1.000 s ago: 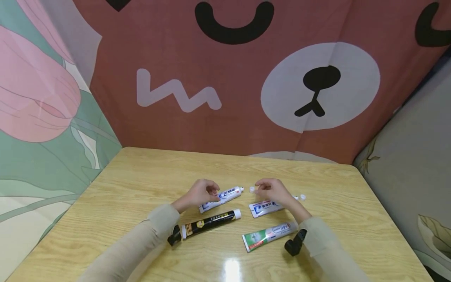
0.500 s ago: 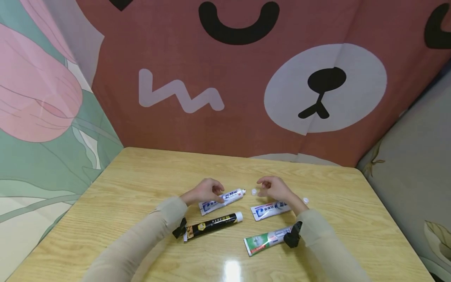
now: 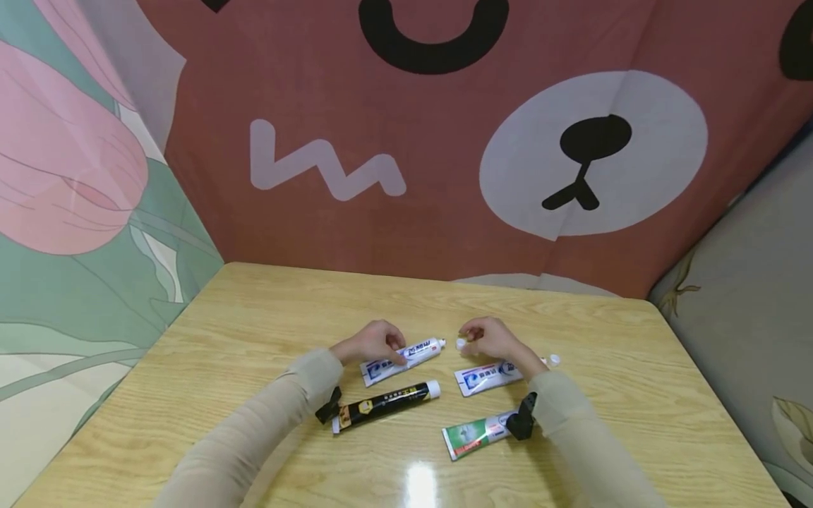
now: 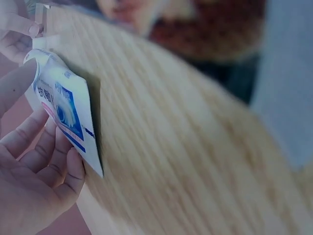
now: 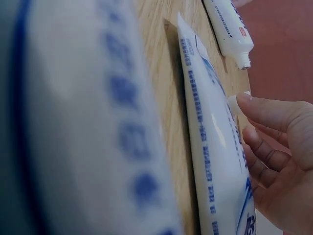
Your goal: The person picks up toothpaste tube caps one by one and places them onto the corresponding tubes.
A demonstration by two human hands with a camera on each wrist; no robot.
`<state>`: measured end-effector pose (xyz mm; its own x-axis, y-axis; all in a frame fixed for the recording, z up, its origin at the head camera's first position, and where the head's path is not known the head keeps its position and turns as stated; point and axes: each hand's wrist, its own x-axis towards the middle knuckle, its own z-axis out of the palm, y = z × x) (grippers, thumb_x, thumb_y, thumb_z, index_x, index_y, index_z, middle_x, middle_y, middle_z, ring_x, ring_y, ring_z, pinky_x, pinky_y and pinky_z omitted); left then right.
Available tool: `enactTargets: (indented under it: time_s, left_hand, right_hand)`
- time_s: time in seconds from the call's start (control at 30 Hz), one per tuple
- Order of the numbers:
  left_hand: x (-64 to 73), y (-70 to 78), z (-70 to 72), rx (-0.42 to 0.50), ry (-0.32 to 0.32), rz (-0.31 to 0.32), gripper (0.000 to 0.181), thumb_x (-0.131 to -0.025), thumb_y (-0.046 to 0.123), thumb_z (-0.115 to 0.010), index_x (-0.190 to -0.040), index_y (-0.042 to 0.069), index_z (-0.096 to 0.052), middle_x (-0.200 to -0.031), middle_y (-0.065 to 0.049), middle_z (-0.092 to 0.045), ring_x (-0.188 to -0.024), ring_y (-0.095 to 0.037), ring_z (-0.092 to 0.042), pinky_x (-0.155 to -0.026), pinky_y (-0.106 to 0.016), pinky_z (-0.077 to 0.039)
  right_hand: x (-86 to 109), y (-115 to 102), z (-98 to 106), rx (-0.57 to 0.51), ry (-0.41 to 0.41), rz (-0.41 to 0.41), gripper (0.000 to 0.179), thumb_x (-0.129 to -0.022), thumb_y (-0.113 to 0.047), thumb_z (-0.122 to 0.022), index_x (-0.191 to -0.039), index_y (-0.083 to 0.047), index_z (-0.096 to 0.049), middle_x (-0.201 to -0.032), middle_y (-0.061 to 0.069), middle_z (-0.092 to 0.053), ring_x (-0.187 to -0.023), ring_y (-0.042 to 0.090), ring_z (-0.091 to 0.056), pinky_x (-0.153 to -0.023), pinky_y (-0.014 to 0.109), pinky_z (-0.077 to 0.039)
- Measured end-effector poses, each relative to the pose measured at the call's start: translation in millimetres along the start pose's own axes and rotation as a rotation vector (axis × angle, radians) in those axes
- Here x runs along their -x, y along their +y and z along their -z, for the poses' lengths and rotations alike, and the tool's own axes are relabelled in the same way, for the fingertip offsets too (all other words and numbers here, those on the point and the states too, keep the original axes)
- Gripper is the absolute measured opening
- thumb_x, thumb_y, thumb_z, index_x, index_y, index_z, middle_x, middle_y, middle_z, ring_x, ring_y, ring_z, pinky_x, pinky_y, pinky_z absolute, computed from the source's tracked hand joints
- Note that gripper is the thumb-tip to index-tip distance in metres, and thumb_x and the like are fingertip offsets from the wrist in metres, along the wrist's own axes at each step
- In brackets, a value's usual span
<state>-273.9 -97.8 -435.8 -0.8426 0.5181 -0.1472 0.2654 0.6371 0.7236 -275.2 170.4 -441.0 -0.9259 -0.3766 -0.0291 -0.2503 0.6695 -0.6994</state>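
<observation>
My left hand [image 3: 376, 341] grips a white-and-blue toothpaste tube [image 3: 422, 351], thumb on one side and fingers on the other in the left wrist view. The tube's bare nozzle [image 5: 243, 62] points right. Just beyond it, my right hand [image 3: 494, 338] pinches a small white cap [image 3: 460, 344] between thumb and forefinger. Under the right wrist lies a second white-and-blue toothpaste tube [image 3: 484, 379], partly covered by the hand. Past its far end sits another white cap [image 3: 555, 360].
A black toothpaste tube [image 3: 389, 404] with a white cap lies nearer on the wooden table [image 3: 305, 451]. To its right is a green-and-white toothpaste tube [image 3: 475, 433], its end hidden by the right wrist's black camera [image 3: 522, 418]. A printed cloth [image 3: 438, 233] hangs behind the table.
My left hand has moved right and closed onto the tube. The right thumb and forefinger have come together on the cap, which lay beside them before. The view has shifted slightly.
</observation>
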Motion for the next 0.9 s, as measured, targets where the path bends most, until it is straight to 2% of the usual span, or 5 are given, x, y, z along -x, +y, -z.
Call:
enactTargets:
  time_s: [0.27,0.47,0.63,0.73,0.9]
  left_hand:
    - [0.3,3.0,-1.8,-0.045,-0.002,0.032,0.02,-0.068,0.013,-0.079,-0.083,0.005,-0.069,-0.069,0.002,-0.059,-0.063,-0.01,-0.05,-0.061,-0.022,-0.042]
    - [0.5,7.4,-3.8,-0.103,-0.021,0.033,0.017,-0.069,0.012,-0.077,-0.079,0.005,-0.066,-0.067,0.002,-0.055,-0.061,-0.009,-0.049,-0.058,-0.02,-0.04]
    - [0.4,12.5,-5.2,-0.163,-0.015,0.04,0.017,-0.071,0.013,-0.076,-0.077,0.006,-0.062,-0.069,0.001,-0.053,-0.064,-0.01,-0.049,-0.059,-0.021,-0.04]
    - [0.0,12.3,-6.3,-0.157,0.002,0.036,0.018,-0.071,0.012,-0.076,-0.078,0.005,-0.061,-0.073,0.0,-0.055,-0.068,-0.011,-0.05,-0.063,-0.023,-0.041]
    - [0.9,9.9,-6.4,-0.118,0.024,0.021,0.017,-0.072,0.009,-0.075,-0.083,0.005,-0.062,-0.078,0.0,-0.056,-0.074,-0.013,-0.051,-0.069,-0.026,-0.043]
  right_hand:
    - [0.7,-3.8,-0.6,0.019,-0.007,0.022,0.013,-0.075,-0.008,-0.073,-0.086,-0.005,-0.067,-0.075,0.001,-0.056,-0.068,0.015,-0.046,-0.063,0.029,-0.04]
    - [1.2,-1.8,0.0,0.027,-0.001,0.041,0.012,-0.075,-0.008,-0.073,-0.084,-0.004,-0.065,-0.075,0.0,-0.06,-0.068,0.013,-0.051,-0.063,0.029,-0.043]
    - [4.1,-5.9,3.6,0.016,0.004,0.004,0.011,-0.076,-0.009,-0.072,-0.082,-0.005,-0.064,-0.076,0.001,-0.061,-0.068,0.014,-0.052,-0.061,0.029,-0.044]
    - [5.4,-8.2,5.2,-0.011,0.0,-0.018,0.01,-0.076,-0.008,-0.071,-0.082,-0.004,-0.064,-0.073,0.002,-0.06,-0.065,0.014,-0.051,-0.058,0.028,-0.043]
    - [7.2,-10.3,7.0,-0.029,-0.004,-0.007,0.008,-0.08,-0.009,-0.068,-0.087,-0.005,-0.065,-0.074,0.002,-0.06,-0.066,0.015,-0.054,-0.059,0.029,-0.044]
